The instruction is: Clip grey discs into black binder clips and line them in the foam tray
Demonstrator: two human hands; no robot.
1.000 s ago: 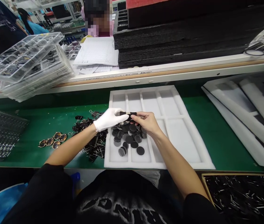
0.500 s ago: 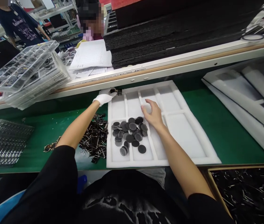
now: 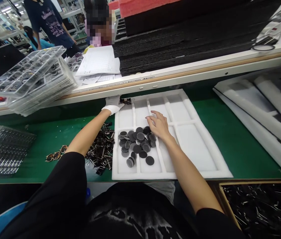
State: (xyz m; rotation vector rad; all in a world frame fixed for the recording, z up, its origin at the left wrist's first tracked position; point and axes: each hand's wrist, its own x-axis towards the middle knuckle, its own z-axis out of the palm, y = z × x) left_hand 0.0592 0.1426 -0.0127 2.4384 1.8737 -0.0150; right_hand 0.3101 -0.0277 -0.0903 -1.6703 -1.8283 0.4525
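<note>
My left hand (image 3: 112, 104), in a white glove, is at the far left corner of the white foam tray (image 3: 171, 174). It is closed on black binder clips (image 3: 126, 101) whose wire handles point right; its fingertips are partly hidden. My bare right hand (image 3: 159, 124) hovers over the tray's middle, fingers bent and apart, with nothing visible in them. Just left of it, dark grey and black round discs (image 3: 137, 148) lie heaped across two near-left compartments. A tangled pile of binder clips (image 3: 103, 146) lies on the green table against the tray's left side.
A box of binder clips (image 3: 262, 205) is at the lower right. White foam sheets (image 3: 249, 116) lie on the right. Clear plastic cases (image 3: 38, 79) are stacked on the shelf (image 3: 93, 87), beside black foam sheets (image 3: 180, 43). Two people are beyond the shelf.
My right hand has come slightly left and nearer to the discs, its fingers less spread. My left hand stays at the tray's corner with the clips. The view has shifted slightly.
</note>
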